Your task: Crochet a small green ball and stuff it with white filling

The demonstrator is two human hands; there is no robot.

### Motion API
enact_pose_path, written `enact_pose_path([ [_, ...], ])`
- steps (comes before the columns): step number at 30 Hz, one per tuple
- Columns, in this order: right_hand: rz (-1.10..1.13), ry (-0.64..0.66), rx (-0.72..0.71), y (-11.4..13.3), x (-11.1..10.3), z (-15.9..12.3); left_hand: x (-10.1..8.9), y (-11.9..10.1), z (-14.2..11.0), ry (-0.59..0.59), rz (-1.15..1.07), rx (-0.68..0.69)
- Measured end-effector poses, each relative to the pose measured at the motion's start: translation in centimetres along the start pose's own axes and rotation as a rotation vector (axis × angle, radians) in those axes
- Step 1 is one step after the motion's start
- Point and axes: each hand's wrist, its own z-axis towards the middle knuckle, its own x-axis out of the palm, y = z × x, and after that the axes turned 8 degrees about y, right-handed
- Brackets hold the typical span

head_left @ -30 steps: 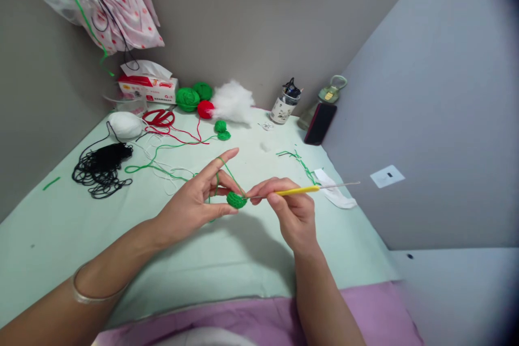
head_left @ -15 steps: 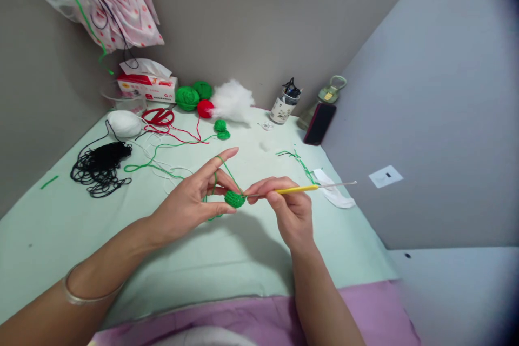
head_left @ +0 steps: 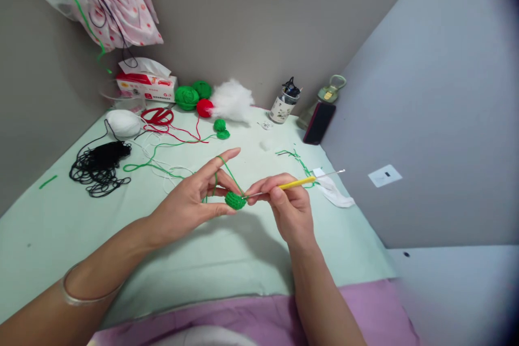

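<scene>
Between the thumb and fingers of my left hand is a small round green crochet piece. Green yarn loops over the raised left index finger and runs taut down to the piece. My right hand grips a yellow-handled crochet hook like a pencil. The hook's left tip meets the upper right edge of the piece, where the yarn comes in; its other metal end points up to the right. Both hands are above the pale green tablecloth.
At the back stand a tissue box, green yarn balls, a red ball, white stuffing, a jar and a phone. Black yarn, white yarn and red scissors lie at left, green scraps at right.
The crochet hook has tilted, its far end swinging up and to the left. My left hand still holds the green piece in nearly the same spot.
</scene>
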Motion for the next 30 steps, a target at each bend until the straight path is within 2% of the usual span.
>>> enact_pose_path([
  [9,-0.158,0.001,-0.026,0.2,0.0,-0.2,-0.1,0.2,0.0,-0.002,0.017,-0.04],
  [15,-0.322,0.098,-0.059,0.4,-0.3,-0.3,-0.3,0.6,0.1,0.01,0.057,-0.063],
  [20,-0.507,0.121,-0.128,-0.1,-0.3,-0.4,-0.4,0.7,0.1,-0.025,0.124,-0.09],
  [23,-0.48,0.164,-0.122,0.2,-0.8,-0.4,-0.4,0.6,0.0,0.007,0.133,-0.087],
  [27,-0.353,0.274,-0.016,0.7,-1.7,-0.2,0.0,0.4,0.0,0.116,0.113,-0.102],
  [30,-0.432,0.244,-0.109,0.4,-1.5,-0.2,0.2,0.5,0.2,0.029,0.025,-0.177],
])
